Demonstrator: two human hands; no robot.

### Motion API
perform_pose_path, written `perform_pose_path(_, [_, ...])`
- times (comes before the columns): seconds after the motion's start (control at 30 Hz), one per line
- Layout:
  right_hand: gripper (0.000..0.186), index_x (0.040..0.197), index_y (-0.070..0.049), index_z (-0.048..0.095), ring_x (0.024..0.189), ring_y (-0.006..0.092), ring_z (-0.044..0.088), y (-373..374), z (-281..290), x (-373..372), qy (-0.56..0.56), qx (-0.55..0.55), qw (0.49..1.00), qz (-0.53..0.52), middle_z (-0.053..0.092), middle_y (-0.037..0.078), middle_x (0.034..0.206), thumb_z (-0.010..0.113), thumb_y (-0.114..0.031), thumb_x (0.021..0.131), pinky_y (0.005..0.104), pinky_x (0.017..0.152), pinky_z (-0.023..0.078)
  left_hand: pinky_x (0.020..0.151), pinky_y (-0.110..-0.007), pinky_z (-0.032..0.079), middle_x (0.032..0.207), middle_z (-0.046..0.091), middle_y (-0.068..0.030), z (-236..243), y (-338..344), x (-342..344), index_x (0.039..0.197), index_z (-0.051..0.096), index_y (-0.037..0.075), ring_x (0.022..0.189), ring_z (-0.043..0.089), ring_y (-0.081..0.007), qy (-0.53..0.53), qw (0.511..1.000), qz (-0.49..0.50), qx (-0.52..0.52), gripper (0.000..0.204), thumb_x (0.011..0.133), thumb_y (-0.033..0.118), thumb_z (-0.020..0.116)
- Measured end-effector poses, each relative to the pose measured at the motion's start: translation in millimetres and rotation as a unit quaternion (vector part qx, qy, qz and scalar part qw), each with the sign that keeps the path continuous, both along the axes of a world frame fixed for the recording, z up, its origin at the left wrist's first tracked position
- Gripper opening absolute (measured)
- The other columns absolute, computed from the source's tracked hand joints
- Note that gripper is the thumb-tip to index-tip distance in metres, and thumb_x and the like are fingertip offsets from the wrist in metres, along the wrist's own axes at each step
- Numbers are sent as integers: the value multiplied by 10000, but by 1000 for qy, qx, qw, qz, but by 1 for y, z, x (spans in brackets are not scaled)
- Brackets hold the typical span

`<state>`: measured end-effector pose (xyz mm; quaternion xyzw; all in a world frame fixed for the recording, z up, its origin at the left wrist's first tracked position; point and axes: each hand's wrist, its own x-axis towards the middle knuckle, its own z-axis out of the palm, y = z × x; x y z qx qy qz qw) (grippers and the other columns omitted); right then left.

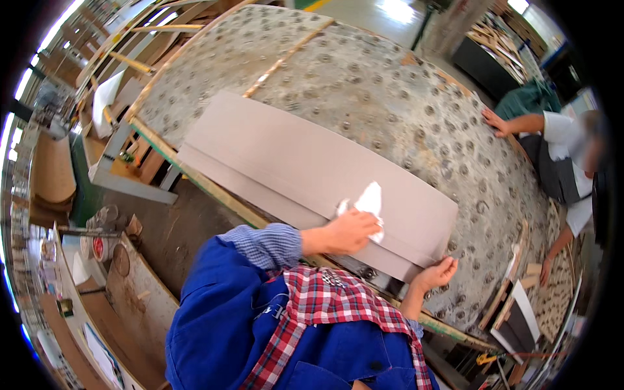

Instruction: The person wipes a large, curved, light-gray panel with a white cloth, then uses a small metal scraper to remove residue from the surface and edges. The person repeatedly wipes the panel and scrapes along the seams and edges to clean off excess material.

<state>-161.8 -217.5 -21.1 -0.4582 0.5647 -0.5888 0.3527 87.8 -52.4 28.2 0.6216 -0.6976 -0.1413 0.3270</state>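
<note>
A long, flat grey-beige panel (312,153) lies slantwise on a table. A second panel edge of the same colour (253,195) shows along its near side, stepped out from beneath. My left hand (351,232) is closed around a crumpled white cloth (370,200) and presses it on the panel near its right part. At the near right corner, my right hand (437,274) pinches the panel's edge between thumb and fingers. The exact grip there is partly hidden.
The table top (364,84) is studded with small round rollers or balls. Across it at the right, a person's hand (497,122) rests on the table edge. Wood offcuts (520,312) lie at the lower right. A wooden cart (143,286) stands at the lower left.
</note>
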Motion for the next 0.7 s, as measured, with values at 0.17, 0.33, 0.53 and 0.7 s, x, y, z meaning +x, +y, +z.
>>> perform_pose_path(0.17, [391,1265,79,480,902,158,563,-2,4,3,11,-25,1000,2,614,98,1012,522,-189,983,275,812,455,825,-466,446,989,629,-111,-40,150,210,992,616,72,935,592,-313,-166,952,254,-40,256,738,107,611])
perform_pose_path(0.33, [365,1238,52,509,849,134,552,-6,8,-7,42,-3,999,-22,606,52,969,536,-198,974,271,732,456,816,-448,468,1056,582,-209,-34,337,399,1076,577,-38,952,579,-358,-351,718,580,156,249,848,46,524])
perform_pose_path(0.53, [362,1229,62,532,856,135,565,-7,68,34,146,-86,984,49,614,89,1017,540,-198,977,267,734,472,813,-443,454,1001,542,-212,7,263,335,1125,527,-21,921,537,-393,-237,782,574,-54,242,899,64,503])
perform_pose_path(0.7, [296,1199,15,560,727,71,507,-4,100,128,91,-114,977,158,571,10,845,560,-167,965,205,620,417,807,-490,436,963,551,-203,-19,176,196,1067,535,-11,888,532,-381,-114,883,453,-44,242,827,1,501])
